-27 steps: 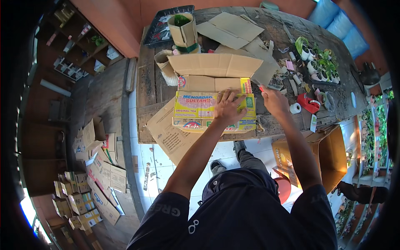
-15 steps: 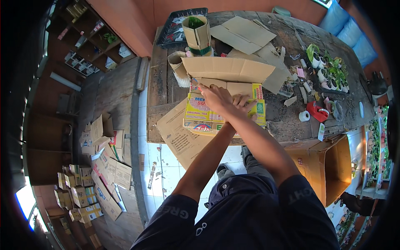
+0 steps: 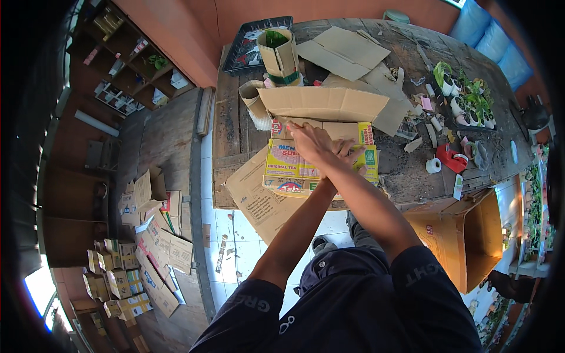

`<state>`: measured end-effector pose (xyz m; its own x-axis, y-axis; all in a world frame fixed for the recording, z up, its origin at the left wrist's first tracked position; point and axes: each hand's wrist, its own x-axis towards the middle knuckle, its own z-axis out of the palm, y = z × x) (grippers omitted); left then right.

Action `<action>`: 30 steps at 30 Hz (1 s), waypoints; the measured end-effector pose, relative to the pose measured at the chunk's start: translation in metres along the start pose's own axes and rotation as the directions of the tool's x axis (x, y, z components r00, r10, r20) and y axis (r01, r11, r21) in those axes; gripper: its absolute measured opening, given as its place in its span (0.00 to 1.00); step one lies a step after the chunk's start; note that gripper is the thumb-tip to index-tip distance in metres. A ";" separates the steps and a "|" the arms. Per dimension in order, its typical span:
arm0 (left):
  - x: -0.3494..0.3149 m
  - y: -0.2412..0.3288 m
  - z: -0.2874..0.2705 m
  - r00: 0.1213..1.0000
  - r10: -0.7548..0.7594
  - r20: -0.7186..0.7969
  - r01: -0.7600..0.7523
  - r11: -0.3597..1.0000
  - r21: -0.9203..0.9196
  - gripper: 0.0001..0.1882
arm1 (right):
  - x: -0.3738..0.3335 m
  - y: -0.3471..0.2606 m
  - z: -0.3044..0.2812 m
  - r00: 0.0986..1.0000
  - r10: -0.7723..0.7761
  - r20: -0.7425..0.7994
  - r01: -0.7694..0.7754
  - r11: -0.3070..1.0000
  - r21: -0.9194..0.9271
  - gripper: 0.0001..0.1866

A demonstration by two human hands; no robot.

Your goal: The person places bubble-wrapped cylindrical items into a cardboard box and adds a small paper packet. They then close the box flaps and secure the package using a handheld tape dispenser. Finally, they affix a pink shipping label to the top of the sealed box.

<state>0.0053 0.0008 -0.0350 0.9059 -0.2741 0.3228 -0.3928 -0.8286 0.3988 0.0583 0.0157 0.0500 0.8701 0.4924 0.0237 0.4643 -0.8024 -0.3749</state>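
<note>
A yellow printed cardboard carton (image 3: pixel 284 157) lies at the near edge of the wooden table, with its long plain flap (image 3: pixel 323 102) raised along the far side. My forearms cross over it. Pressed on the top at the carton's right half is my left hand (image 3: pixel 346 154), its fingers spread and partly covered by my right forearm. My right hand (image 3: pixel 312 142) is closed over the far left part, near the flap's left end. Its fingers pinch something small and thin that I cannot make out. Under the carton a flat brown cardboard sheet (image 3: pixel 253 194) sticks out over the table edge.
Behind the flap stand cardboard tubes (image 3: pixel 276 56) and a black tray (image 3: pixel 244 44). Cardboard pieces (image 3: pixel 344 50), a red tape dispenser (image 3: pixel 450 157), a white roll (image 3: pixel 433 165) and small potted plants (image 3: pixel 471 106) lie rightward. A large open box (image 3: pixel 447 235) stands below the table.
My right hand has moved slightly toward the right along the carton's far side. My left hand keeps its place on the carton. The whole view has shifted a little.
</note>
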 end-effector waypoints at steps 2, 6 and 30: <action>0.000 0.003 0.001 0.999 -0.014 0.030 0.015 0.999 -0.032 0.32 | -0.007 0.013 -0.004 1.000 0.022 -0.001 -0.022 1.000 0.011 0.20; -0.007 -0.007 -0.004 1.000 0.016 0.001 -0.016 1.000 -0.022 0.35 | -0.017 0.028 -0.010 0.995 0.098 0.016 -0.098 0.995 -0.017 0.21; 0.005 0.013 -0.026 0.994 -0.023 0.106 0.022 1.000 0.014 0.31 | -0.200 0.281 -0.099 0.758 0.616 -0.216 -0.648 0.748 -0.142 0.20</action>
<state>0.0010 0.0015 -0.0059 0.9264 -0.3053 0.2205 -0.3710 -0.8411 0.3937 0.0312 -0.3414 0.0321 0.9810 -0.1934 -0.0130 -0.1929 -0.9674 -0.1644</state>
